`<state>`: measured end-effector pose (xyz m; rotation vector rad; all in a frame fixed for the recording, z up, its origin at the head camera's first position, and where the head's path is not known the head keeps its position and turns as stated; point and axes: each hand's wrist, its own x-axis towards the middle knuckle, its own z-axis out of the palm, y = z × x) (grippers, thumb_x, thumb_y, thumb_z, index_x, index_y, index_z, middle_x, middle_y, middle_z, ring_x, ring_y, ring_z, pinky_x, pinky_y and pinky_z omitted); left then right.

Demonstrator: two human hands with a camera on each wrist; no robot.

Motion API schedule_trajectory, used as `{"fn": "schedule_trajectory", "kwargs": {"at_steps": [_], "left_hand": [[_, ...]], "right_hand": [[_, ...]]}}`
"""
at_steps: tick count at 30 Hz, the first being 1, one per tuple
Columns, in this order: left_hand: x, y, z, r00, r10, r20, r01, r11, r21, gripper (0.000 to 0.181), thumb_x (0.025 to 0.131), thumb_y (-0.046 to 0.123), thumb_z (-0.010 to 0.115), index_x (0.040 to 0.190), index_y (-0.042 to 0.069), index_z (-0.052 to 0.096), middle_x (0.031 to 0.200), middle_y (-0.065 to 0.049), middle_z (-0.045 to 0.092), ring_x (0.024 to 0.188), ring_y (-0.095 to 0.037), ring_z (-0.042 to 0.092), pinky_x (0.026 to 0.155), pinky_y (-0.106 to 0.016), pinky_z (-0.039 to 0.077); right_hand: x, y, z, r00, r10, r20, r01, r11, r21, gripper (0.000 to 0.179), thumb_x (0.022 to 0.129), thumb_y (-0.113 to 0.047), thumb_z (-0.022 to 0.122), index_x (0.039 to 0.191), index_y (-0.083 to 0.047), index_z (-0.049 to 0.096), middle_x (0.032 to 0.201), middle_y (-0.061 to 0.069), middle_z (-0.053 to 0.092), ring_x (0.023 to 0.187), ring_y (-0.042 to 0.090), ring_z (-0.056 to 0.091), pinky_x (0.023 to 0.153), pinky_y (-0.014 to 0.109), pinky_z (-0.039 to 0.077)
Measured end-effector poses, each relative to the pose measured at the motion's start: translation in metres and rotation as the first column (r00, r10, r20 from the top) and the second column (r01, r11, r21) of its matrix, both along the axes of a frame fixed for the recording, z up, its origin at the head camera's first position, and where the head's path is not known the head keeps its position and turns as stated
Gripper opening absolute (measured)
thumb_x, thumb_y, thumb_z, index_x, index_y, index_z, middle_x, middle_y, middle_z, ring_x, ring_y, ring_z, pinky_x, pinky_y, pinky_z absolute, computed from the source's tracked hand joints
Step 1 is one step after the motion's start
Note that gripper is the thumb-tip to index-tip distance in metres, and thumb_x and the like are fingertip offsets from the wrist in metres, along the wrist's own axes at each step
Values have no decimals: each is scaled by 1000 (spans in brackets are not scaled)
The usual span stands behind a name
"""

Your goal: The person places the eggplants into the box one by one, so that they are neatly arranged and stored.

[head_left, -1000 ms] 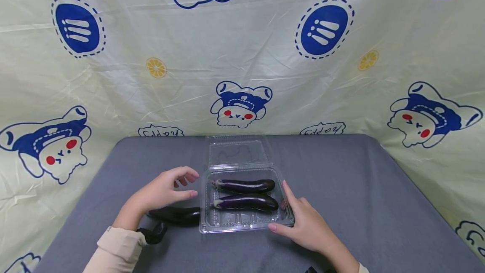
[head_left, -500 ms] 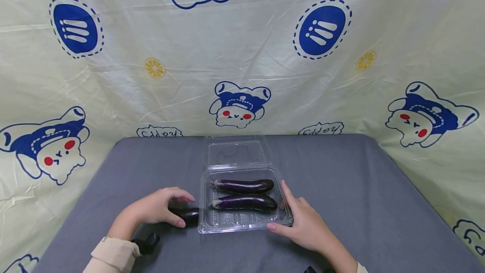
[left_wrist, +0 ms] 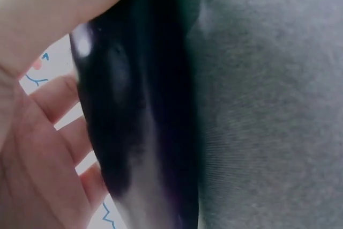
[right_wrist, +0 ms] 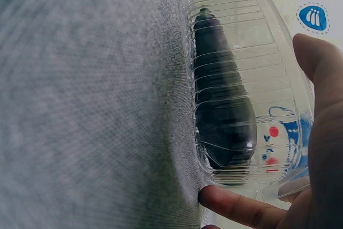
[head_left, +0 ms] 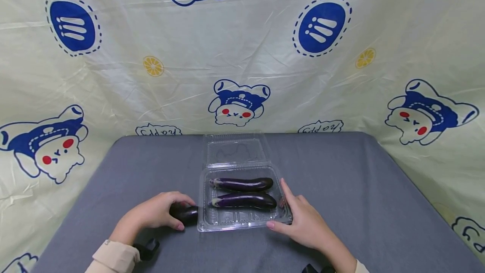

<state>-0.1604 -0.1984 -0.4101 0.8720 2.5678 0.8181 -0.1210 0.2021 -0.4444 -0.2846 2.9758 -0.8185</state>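
Observation:
My left hand (head_left: 155, 212) grips a dark purple eggplant (head_left: 188, 215) on the table, left of a clear plastic clamshell container (head_left: 229, 228). Close up in the left wrist view, the thumb lies over the glossy eggplant (left_wrist: 139, 100) with fingers on its far side. Two more eggplants lie side by side in the container, a far one (head_left: 244, 184) and a near one (head_left: 246, 200), stem ends to the left. Around the container's right side my right hand (head_left: 305, 222) holds on, thumb at the near rim. Through the ribbed wall, the right wrist view shows an eggplant (right_wrist: 222, 100).
The container's hinged lid (head_left: 235, 150) lies folded back toward the table's far edge. A grey cloth (head_left: 333, 172) covers the table. Behind it hangs a pale printed curtain (head_left: 265, 58). Black straps (head_left: 148, 250) are at both wrists.
My left hand has come down from beside the container onto the third eggplant and taken hold of it. The right hand keeps its place at the container.

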Motion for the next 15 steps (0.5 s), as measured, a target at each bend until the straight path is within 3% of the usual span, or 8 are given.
{"fn": "schedule_trajectory", "kwargs": {"at_steps": [8,15], "left_hand": [[5,-5,-4,1000,5,-18,-5,1000,10,55,70,27,89,119,20,66,106,5,65,97,-13,60,85,-34,49],[8,-15,-19,998,46,-54,-40,995,93,54,75,32,86,123,22,63,100,7,60,89,-4,53,78,-28,47]], "right_hand": [[0,0,-1,1000,1,5,-1,1000,-10,117,71,-76,70,160,-32,7,113,-7,60,98,11,53,77,36,47],[0,0,0,1000,3,9,-3,1000,-5,117,72,-77,69,160,-31,7,114,-5,61,100,12,53,77,36,47]]}}
